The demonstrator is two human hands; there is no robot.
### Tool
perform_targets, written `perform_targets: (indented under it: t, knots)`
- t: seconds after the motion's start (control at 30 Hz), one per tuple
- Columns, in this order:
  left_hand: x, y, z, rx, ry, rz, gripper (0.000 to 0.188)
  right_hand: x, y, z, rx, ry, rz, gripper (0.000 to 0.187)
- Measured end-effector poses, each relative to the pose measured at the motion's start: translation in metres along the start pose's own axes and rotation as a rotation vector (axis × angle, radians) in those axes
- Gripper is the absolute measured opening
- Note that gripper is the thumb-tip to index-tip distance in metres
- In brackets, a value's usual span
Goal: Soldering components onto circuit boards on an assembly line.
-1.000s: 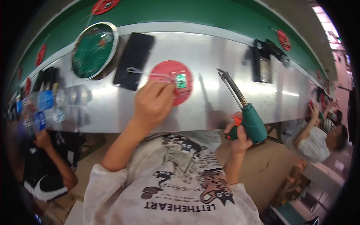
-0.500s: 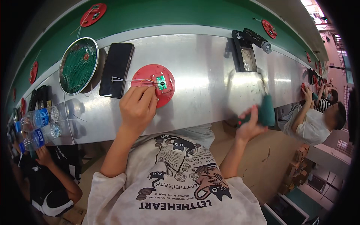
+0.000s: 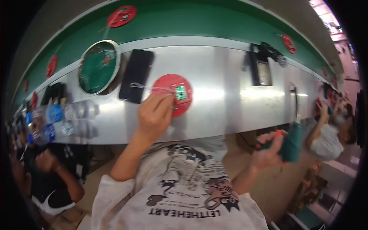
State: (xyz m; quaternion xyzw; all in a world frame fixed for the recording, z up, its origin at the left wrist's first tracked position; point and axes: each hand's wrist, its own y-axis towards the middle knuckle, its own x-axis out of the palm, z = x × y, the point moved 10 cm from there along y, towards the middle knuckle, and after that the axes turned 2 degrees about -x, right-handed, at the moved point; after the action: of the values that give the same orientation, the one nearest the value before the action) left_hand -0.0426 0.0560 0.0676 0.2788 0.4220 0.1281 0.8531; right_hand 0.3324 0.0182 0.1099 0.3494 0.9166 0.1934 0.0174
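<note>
Head view, read from the left of the frame: clear plastic bottles (image 3: 61, 119) with blue labels lie at the left end of the steel tabletop (image 3: 222, 103), a co-worker's dark sleeve (image 3: 57, 180) below them; further right a round green tray (image 3: 99, 67) sits beside a black phone (image 3: 136, 75); just right of that, centre frame, the left hand (image 3: 155, 117) is closed in a pinch on a thin wire (image 3: 147, 87), its fingertips resting on the red round disc (image 3: 172, 94) that carries a small green circuit board (image 3: 180, 92); a black holder (image 3: 260, 69) stands upper right; at lower right, off the tabletop edge, the right hand (image 3: 268, 151) is wrapped around the green handle of a soldering iron (image 3: 293, 140), tip pointing up.

Judging the risks: the wire could slip from the pinch and leave the board, since it is thin and springy; the iron's tip, held near the body and blurred, could touch cloth or skin.

Beyond the steel surface runs a green conveyor belt (image 3: 199, 23) bearing more red discs; another person (image 3: 329, 138) sits at far right.
</note>
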Motion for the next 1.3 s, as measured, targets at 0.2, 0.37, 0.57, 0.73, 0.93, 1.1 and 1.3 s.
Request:
perform_targets:
  t: [0.2,0.37,0.57,0.73,0.93,1.1,1.3]
  knots:
    - [-0.028,0.0,-0.001,-0.049,-0.146,0.135,0.015,0.061,-0.027,0.027,0.163,0.078,-0.333,0.024]
    - [-0.023,0.03,-0.003,-0.135,-0.064,-0.095,0.035,0.084,-0.05,0.088,0.353,0.398,-0.446,0.033]
    - [0.061,0.067,-0.019,0.017,0.11,-0.593,0.071,0.081,-0.05,0.109,0.512,0.501,-0.305,0.032]
    - [0.066,0.187,-0.078,-0.17,0.356,-0.343,0.109,0.067,-0.043,0.11,0.449,0.529,-0.212,0.027]
    - [0.022,0.249,-0.246,-0.541,0.554,-0.145,0.067,0.071,-0.044,0.111,0.48,0.532,-0.208,0.027]
    - [0.029,0.242,-0.299,-0.578,0.483,-0.171,0.035,0.08,-0.047,0.109,0.515,0.536,-0.272,0.027]
    - [0.037,0.247,-0.231,-0.361,-0.116,-0.025,0.024,0.071,-0.045,0.111,0.523,0.526,-0.248,0.027]
